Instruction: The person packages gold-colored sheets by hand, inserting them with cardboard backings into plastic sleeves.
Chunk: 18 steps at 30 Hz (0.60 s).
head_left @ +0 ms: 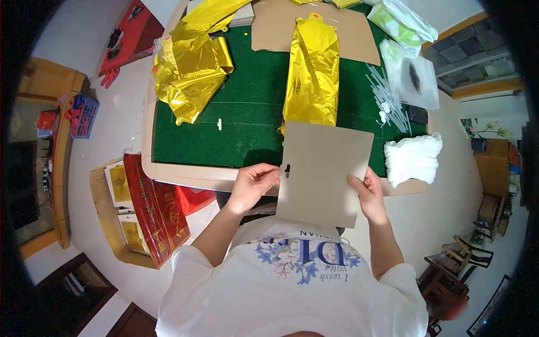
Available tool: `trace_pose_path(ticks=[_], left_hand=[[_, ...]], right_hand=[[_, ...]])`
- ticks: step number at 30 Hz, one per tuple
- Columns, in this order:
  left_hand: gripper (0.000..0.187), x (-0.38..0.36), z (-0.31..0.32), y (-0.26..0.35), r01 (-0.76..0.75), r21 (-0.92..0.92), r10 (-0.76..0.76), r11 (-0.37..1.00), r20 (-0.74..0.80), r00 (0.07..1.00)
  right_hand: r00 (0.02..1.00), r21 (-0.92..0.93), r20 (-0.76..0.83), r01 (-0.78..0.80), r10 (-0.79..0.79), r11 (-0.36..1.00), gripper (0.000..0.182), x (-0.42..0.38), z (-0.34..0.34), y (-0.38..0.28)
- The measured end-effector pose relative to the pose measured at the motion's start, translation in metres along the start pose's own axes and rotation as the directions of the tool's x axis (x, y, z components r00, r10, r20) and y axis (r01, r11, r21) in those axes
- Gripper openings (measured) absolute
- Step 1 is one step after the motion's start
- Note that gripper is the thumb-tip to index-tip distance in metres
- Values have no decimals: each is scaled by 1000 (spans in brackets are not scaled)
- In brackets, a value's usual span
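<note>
A grey-beige sheet of card [325,174] is held upright in front of my chest, overlapping the table's near edge. My right hand [371,194] grips its right edge, with the thumb on the face towards me. My left hand [258,184] is beside the left edge, close to a small dark hang hole in the card. Its thumb and fingers are pressed together, and what they pinch, if anything, is too small to make out. Just beyond the card lies a flat gold foil balloon [312,78], its near end hidden behind the card.
Crumpled gold foil [193,73] lies left on the green table mat [247,135], near a small white piece [219,124]. Right are white sticks [387,98], a white cloth [414,159] and plastic bags [401,25]. A cardboard box [112,224] stands on the floor at left.
</note>
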State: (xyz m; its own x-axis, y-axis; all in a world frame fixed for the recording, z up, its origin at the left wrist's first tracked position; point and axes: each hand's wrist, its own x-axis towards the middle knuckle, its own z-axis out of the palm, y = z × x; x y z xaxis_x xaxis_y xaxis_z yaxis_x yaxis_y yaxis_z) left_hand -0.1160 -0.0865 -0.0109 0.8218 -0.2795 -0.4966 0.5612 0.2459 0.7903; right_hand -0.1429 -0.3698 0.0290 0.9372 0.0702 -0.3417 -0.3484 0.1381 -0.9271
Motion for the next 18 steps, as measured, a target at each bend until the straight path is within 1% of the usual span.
trace_pose_path(ticks=[2, 4, 5, 6, 7, 8, 9, 10, 12, 13, 14, 15, 16, 17, 18], left_hand=[[9, 0, 0, -1, -30, 32, 30, 999, -8, 1000], [9, 1, -1, -5, -57, 65, 58, 996, -14, 998], [9, 0, -1, -8, -146, 108, 146, 983, 15, 989], [8, -1, -1, -7, -235, 148, 231, 961, 46, 972], [8, -2, -1, -3, -234, 148, 229, 961, 46, 972], [8, -4, -2, 4, -439, 467, 433, 767, 128, 892], [8, -5, -3, 8, -567, 700, 571, 433, 274, 774], [8, -5, -3, 8, -566, 701, 571, 434, 272, 774], [9, -3, -4, 6, -430, 678, 496, 596, 111, 861], [6, -1, -5, 4, -386, 598, 461, 702, 31, 887], [6, 2, -8, -2, -386, 597, 461, 703, 31, 887], [6, 4, -10, -2, -331, 447, 359, 831, 22, 933], [7, 5, -11, -1, -252, 282, 253, 926, 33, 967], [9, 2, -12, 1, -157, 260, 141, 953, 77, 987], [9, 0, -10, 4, -157, 260, 142, 953, 76, 987]], right_hand=[[1000, -5, 10, -5, 5, 1000, 32, 0, -1, 1], [1000, -76, 13, -1, 2, 997, 33, 0, -5, 6], [1000, -76, 12, -2, 3, 997, 33, 0, -6, 5], [999, -32, 10, -49, 49, 998, 35, 1, -5, 0], [995, 13, 10, -95, 95, 995, 36, 1, -5, -2], [995, 12, 11, -97, 97, 995, 36, 1, -6, -1], [993, 18, 24, -114, 114, 993, 38, 2, -8, 0], [991, 23, 37, -132, 131, 991, 39, 2, -9, 0], [992, 25, 37, -122, 121, 992, 40, 3, -9, -1], [993, 27, 36, -115, 114, 993, 40, 2, -9, -1], [993, 26, 36, -116, 115, 993, 40, 2, -9, -2], [993, 26, 39, -116, 115, 993, 39, 2, -8, -3], [992, 27, 42, -117, 116, 993, 39, 2, -8, -3], [992, 26, 43, -118, 117, 993, 39, 2, -8, -3], [992, 21, 41, -119, 118, 993, 39, 2, -7, -3]])
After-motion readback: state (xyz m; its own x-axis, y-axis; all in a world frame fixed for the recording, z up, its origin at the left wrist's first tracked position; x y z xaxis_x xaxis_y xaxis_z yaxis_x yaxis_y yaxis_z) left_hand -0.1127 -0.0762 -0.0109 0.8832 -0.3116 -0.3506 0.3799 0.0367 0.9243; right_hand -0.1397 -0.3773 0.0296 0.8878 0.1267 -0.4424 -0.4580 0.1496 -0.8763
